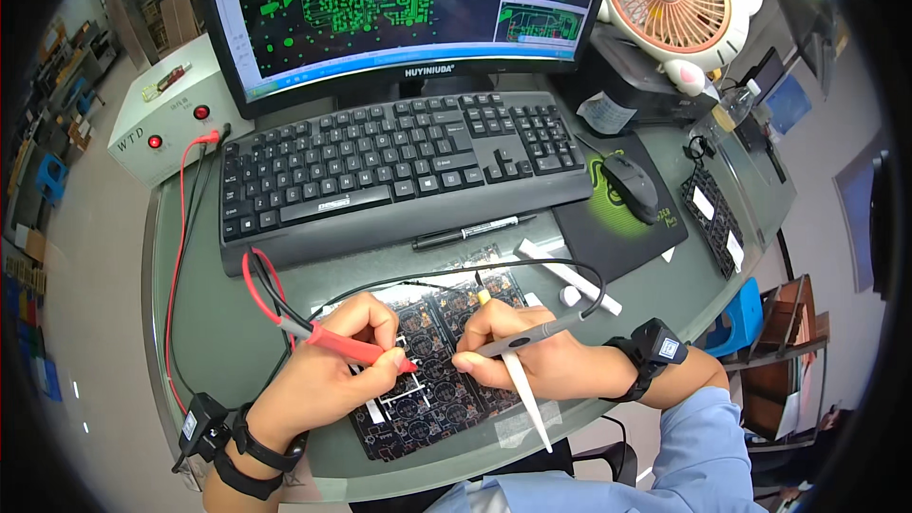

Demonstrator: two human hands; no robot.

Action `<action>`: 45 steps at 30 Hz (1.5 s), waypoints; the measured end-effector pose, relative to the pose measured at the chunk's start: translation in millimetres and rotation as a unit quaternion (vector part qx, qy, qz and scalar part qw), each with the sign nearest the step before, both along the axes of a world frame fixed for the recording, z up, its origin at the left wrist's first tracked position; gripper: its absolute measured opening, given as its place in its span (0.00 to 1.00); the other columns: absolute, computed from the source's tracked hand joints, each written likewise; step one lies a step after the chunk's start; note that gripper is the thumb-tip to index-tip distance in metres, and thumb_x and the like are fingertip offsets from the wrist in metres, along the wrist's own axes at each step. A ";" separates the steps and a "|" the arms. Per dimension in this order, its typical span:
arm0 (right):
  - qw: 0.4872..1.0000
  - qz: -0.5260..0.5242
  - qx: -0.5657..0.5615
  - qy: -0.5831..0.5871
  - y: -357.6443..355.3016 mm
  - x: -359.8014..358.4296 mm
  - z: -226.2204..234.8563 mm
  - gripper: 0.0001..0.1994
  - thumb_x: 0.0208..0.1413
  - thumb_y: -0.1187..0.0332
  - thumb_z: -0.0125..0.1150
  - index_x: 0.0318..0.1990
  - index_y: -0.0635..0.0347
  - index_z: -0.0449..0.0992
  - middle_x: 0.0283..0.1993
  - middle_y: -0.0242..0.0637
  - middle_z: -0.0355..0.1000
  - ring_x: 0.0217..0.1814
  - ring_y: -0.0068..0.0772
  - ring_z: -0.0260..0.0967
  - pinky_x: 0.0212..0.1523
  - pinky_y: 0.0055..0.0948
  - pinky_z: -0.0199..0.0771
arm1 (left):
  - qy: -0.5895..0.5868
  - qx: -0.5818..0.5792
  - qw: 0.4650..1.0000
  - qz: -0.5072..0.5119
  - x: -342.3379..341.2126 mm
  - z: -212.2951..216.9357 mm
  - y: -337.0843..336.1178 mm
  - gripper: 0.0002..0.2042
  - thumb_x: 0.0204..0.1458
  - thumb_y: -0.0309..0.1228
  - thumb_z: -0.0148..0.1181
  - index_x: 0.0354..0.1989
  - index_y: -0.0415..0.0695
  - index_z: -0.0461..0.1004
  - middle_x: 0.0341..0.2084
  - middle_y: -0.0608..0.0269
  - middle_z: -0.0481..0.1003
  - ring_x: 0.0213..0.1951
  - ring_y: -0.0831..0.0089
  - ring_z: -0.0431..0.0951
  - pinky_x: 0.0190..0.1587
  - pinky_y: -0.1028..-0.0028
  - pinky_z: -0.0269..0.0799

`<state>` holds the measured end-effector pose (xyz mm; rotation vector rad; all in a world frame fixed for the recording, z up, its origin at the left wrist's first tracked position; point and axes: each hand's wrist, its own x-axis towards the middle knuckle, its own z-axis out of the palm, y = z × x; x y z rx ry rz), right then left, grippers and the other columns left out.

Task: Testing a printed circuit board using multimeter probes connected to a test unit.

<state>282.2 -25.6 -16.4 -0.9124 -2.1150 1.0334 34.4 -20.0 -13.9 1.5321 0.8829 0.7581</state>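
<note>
My left hand (328, 375) is closed around a red test probe (347, 346), whose tip points down at a dark circuit board panel (418, 423). In my right hand (570, 361) is a grey test probe (537, 332), its tip end hidden by my fingers just above the same panel. A white tapered stick (525, 401) is also tucked between the right fingers; a yellow end (484, 296) shows on their far side and may belong to it. White marks lie on the board between both hands. Whether either tip touches it I cannot tell.
Behind the board are a black keyboard (399, 166), a marker pen (475, 232) and a monitor (399, 76) showing a green circuit layout. A white rod (579, 282) and mouse (630, 185) lie right. Probe leads (176, 304) run to a white box (176, 119).
</note>
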 end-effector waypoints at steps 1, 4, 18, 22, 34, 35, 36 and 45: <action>1.000 0.000 0.002 -0.002 -0.1 -0.1 -0.8 0.11 0.54 0.70 0.67 0.33 0.61 0.68 0.27 0.35 0.74 0.25 0.28 0.72 0.26 0.28 0.70 | -0.007 -0.014 1.000 0.005 1.0 -0.8 -0.6 0.08 0.52 0.26 0.60 0.31 0.43 0.64 0.28 0.70 0.65 0.31 0.82 0.65 0.34 0.79 0.63; 1.000 0.002 0.002 -0.003 -2.4 0.5 -5.4 0.11 0.54 0.69 0.67 0.33 0.61 0.68 0.27 0.35 0.75 0.24 0.27 0.72 0.23 0.26 0.69 | -0.008 -0.031 0.999 0.012 2.0 -4.7 -2.5 0.08 0.51 0.25 0.59 0.30 0.43 0.63 0.28 0.70 0.65 0.31 0.81 0.64 0.35 0.78 0.63; 0.998 -0.013 0.006 0.062 -3.3 -0.4 -11.1 0.12 0.55 0.68 0.66 0.32 0.59 0.66 0.24 0.32 0.69 0.20 0.29 0.67 0.21 0.27 0.65 | -0.015 -0.032 0.999 0.018 2.2 -5.1 -2.8 0.09 0.49 0.24 0.60 0.29 0.43 0.63 0.30 0.68 0.66 0.32 0.78 0.67 0.37 0.76 0.65; 0.998 -0.013 -0.007 0.064 -3.3 0.1 -10.5 0.12 0.55 0.67 0.66 0.32 0.59 0.66 0.24 0.32 0.68 0.20 0.30 0.67 0.21 0.28 0.66 | -0.015 -0.036 0.999 0.021 2.1 -6.1 -3.3 0.09 0.48 0.24 0.60 0.29 0.43 0.63 0.30 0.67 0.66 0.32 0.78 0.67 0.36 0.76 0.65; 0.998 -0.017 -0.006 0.054 -4.0 -0.5 -10.2 0.12 0.54 0.66 0.66 0.32 0.58 0.66 0.25 0.34 0.69 0.21 0.32 0.68 0.21 0.28 0.67 | -0.014 -0.019 1.000 0.018 2.2 -7.6 -3.3 0.09 0.48 0.24 0.60 0.28 0.43 0.63 0.29 0.67 0.66 0.32 0.78 0.67 0.37 0.76 0.65; 0.998 -0.018 -0.004 0.054 -3.9 -0.5 -10.1 0.12 0.54 0.66 0.66 0.32 0.58 0.66 0.25 0.34 0.69 0.21 0.32 0.68 0.21 0.29 0.67 | -0.012 -0.020 1.000 0.018 2.1 -7.5 -3.1 0.09 0.48 0.24 0.60 0.28 0.43 0.63 0.29 0.67 0.66 0.32 0.78 0.66 0.37 0.76 0.65; 0.998 -0.018 -0.004 0.054 -3.8 -0.4 -10.2 0.12 0.54 0.66 0.66 0.32 0.58 0.66 0.25 0.34 0.69 0.21 0.32 0.68 0.21 0.29 0.67 | -0.011 -0.021 1.000 0.017 2.1 -7.1 -3.0 0.09 0.48 0.24 0.60 0.28 0.43 0.63 0.29 0.67 0.66 0.32 0.77 0.66 0.37 0.76 0.65; 0.998 -0.015 -0.002 0.055 -3.0 -0.7 -9.0 0.13 0.54 0.66 0.67 0.31 0.58 0.66 0.25 0.34 0.70 0.21 0.33 0.69 0.21 0.29 0.67 | -0.053 -0.073 0.996 0.011 -0.3 -5.9 0.1 0.09 0.51 0.25 0.59 0.31 0.43 0.63 0.30 0.69 0.66 0.33 0.80 0.66 0.37 0.77 0.65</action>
